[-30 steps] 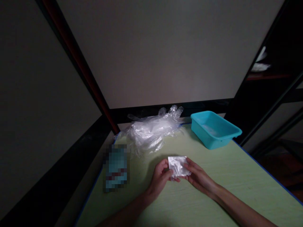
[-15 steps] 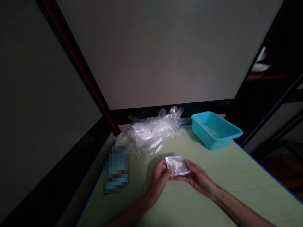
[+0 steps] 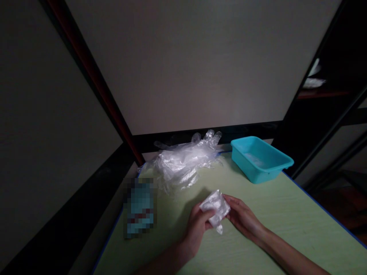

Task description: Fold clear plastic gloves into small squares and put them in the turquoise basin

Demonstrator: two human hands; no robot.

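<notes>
A disposable plastic glove (image 3: 217, 206), clear and folded into a small square, is between my hands above the front middle of the table. My left hand (image 3: 197, 225) grips its left side, thumb laid across the top and fingers beneath. My right hand (image 3: 242, 214) closes on the right edge; the fingertips are partly hidden behind the plastic. From the lower edge a loose tip of film hangs down. Beyond my hands lies a loose heap of clear plastic gloves (image 3: 183, 160), with several glove fingers sticking up at the back.
A turquoise plastic basin (image 3: 265, 175) stands at the back right, with something whitish inside. At the left edge lies a blurred-out teal packet (image 3: 140, 208). The pale green table (image 3: 286, 221) has a blue edge and meets a cabinet panel (image 3: 195, 68) behind.
The folded glove has turned so that a corner points up, and a loose tip now shows below it. My left thumb has moved further over it.
</notes>
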